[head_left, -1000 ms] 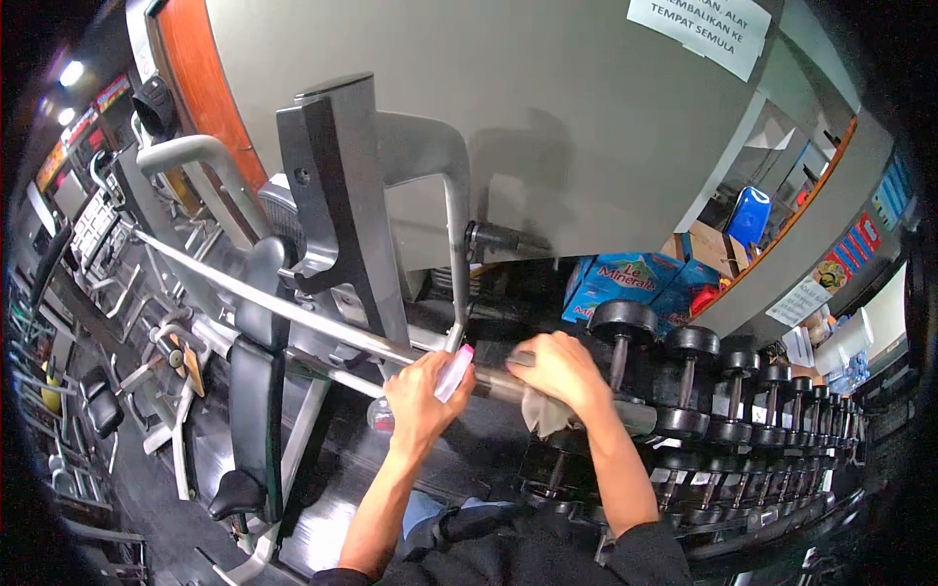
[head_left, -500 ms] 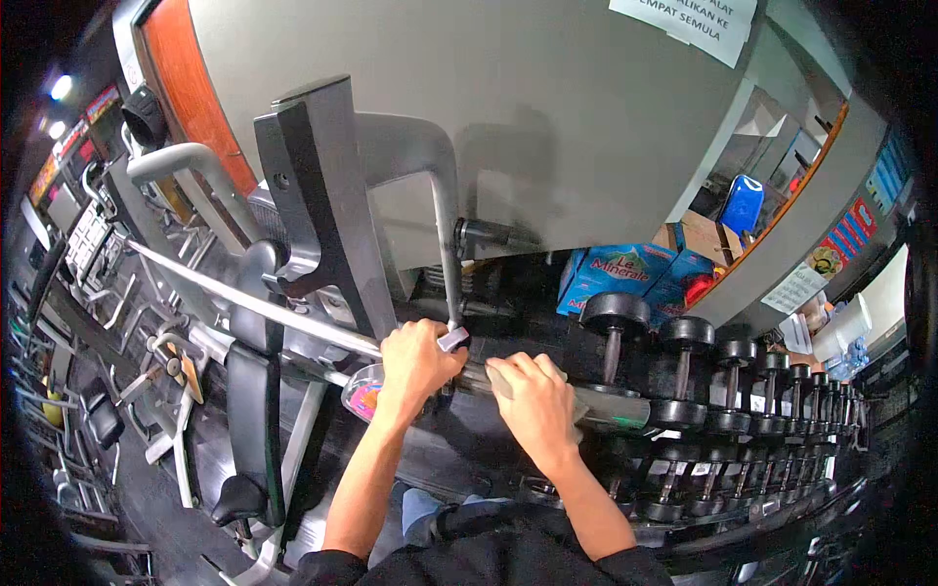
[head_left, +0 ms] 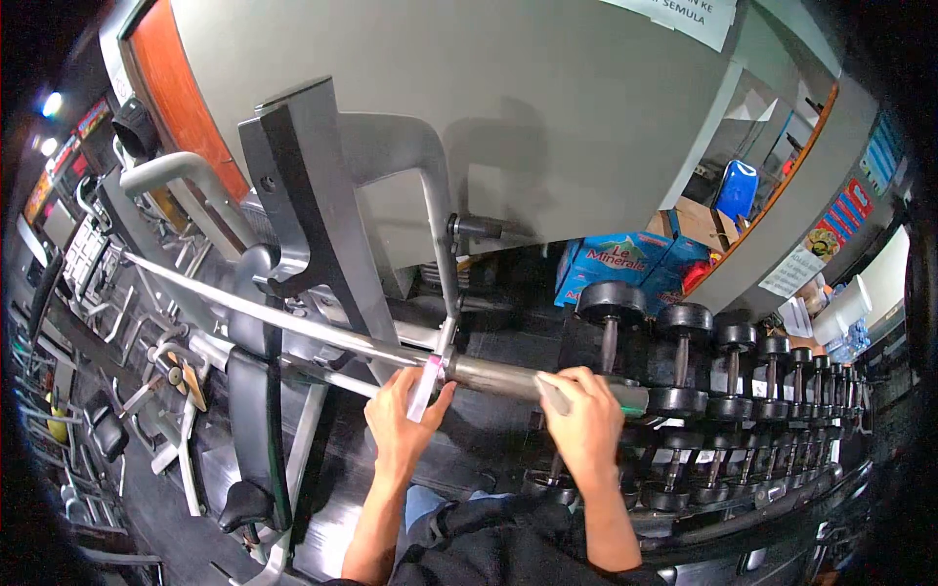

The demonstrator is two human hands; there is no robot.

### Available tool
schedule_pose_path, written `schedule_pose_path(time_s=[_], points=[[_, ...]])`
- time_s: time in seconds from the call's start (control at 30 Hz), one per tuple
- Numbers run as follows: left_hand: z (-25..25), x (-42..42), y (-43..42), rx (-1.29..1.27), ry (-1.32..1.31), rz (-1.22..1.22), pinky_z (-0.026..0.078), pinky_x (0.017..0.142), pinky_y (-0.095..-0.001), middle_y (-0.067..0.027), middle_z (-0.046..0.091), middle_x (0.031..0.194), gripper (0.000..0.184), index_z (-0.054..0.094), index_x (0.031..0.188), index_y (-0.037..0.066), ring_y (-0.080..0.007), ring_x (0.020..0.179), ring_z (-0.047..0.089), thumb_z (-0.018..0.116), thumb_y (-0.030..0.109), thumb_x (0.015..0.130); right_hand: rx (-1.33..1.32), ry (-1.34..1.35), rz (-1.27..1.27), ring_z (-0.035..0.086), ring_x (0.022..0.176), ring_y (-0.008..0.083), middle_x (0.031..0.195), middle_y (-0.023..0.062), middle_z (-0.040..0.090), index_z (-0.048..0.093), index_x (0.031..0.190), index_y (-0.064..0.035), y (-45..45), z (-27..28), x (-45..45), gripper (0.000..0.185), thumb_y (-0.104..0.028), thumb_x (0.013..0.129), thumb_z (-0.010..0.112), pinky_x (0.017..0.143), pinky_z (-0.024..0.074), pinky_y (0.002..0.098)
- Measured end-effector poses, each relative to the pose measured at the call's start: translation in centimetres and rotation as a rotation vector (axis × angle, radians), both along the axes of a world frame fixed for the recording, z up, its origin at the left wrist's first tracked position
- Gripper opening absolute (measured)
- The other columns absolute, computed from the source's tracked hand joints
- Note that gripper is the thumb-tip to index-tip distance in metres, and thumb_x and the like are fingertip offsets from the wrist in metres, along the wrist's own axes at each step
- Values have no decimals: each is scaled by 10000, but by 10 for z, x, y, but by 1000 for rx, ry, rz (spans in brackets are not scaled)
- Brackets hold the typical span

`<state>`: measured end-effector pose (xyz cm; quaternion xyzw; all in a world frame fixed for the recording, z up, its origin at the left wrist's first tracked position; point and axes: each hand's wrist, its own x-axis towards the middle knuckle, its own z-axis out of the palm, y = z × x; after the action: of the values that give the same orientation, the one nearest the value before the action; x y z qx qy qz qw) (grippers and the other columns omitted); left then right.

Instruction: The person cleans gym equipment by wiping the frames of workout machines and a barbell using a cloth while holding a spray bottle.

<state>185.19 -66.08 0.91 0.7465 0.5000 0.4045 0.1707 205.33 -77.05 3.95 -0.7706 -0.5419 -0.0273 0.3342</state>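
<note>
A barbell [head_left: 293,322] lies across the rack, its thick sleeve [head_left: 493,377] reaching to the right in front of me. My left hand [head_left: 399,425] is closed around what looks like a spray bottle; its whitish head [head_left: 424,389] with a pink tip shows beside the inner end of the sleeve, and the body is hidden by the hand. My right hand [head_left: 589,425] grips a pale greyish cloth [head_left: 553,394] against the sleeve near its outer end. Part of that cloth is covered by the fingers.
Left of the bar stands a black rack upright [head_left: 311,205] with a padded bench [head_left: 256,430] near it. Dumbbells [head_left: 681,356] fill a two-tier rack on the right. Blue cartons [head_left: 616,266] sit behind them, by the grey wall [head_left: 547,107].
My right hand has slid right along the sleeve with the cloth. My left hand has dropped lower and turned, so the bottle's labelled body is out of sight and its head shows more.
</note>
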Motion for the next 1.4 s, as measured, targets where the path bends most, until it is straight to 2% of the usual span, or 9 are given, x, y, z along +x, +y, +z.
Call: schedule_pose_path(time_s=[0.27, 0.37, 0.47, 0.6, 0.73, 1.0, 1.27, 1.3, 1.4], points=[[-23, 1, 9, -18, -89, 3, 518, 605, -356, -107, 697, 751, 242, 723, 872, 80, -287, 655, 689, 832, 248, 735, 39, 27, 146, 628, 879, 231, 988, -23, 642, 751, 1033, -188, 24, -9, -22, 250, -127, 790, 745, 757, 557, 375], [-23, 3, 13, 43, -84, -23, 511, 571, -289, -95, 705, 720, 192, 716, 832, 56, -188, 586, 673, 829, 182, 742, -16, 90, 98, 658, 883, 253, 1018, -5, 640, 760, 1014, -188, 1, 0, -7, 250, -144, 769, 776, 767, 553, 387], [-8, 10, 17, 36, -126, -2, 506, 577, -292, -96, 691, 702, 193, 723, 831, 56, -197, 577, 660, 814, 205, 747, -21, 139, -88, 693, 847, 276, 957, 73, 672, 786, 981, -139, -23, 9, 13, 177, -160, 805, 788, 733, 548, 375], [6, 16, 26, -2, -27, -3, 517, 624, -365, -112, 699, 736, 248, 723, 842, 61, -288, 650, 692, 791, 278, 742, 6, 147, -276, 687, 833, 288, 960, 77, 675, 782, 982, -138, -35, 6, 22, 201, -127, 782, 793, 741, 547, 383], [21, 18, 31, -87, 61, -13, 527, 659, -390, -122, 697, 730, 268, 720, 829, 54, -308, 668, 693, 785, 291, 721, 137, -23, -147, 664, 868, 271, 972, 39, 682, 765, 1001, -158, -1, -12, -5, 199, -117, 807, 755, 762, 539, 382], [24, 19, 36, -113, 178, -17, 532, 677, -409, -128, 703, 743, 304, 722, 823, 64, -331, 697, 692, 805, 328, 697, 199, 62, 52, 662, 837, 201, 974, -30, 634, 759, 1016, -220, 6, -31, -30, 238, -160, 786, 766, 695, 567, 352], [18, 11, -16, 20, -64, -153, 465, 576, -292, -95, 621, 639, 152, 689, 809, 15, -140, 586, 608, 743, 156, 822, 342, 92, -415, 672, 856, 250, 927, 52, 664, 786, 994, -172, -63, -45, 30, 299, -49, 723, 819, 747, 538, 366], [14, 12, -26, -14, -146, -278, 456, 544, -268, -89, 636, 672, 165, 690, 852, 8, -171, 548, 583, 758, 158, 839, 342, 55, -396, 672, 854, 248, 930, 46, 667, 786, 995, -181, -60, -49, 28, 289, -59, 734, 813, 751, 537, 365], [-22, 18, -44, -473, -201, -458, 484, 680, -273, -76, 686, 828, 264, 701, 956, 9, -133, 756, 637, 757, 253, 872, 322, 27, -232, 664, 876, 227, 953, 2, 672, 775, 1029, -215, -34, -48, 2, 325, -87, 732, 804, 772, 536, 352]])
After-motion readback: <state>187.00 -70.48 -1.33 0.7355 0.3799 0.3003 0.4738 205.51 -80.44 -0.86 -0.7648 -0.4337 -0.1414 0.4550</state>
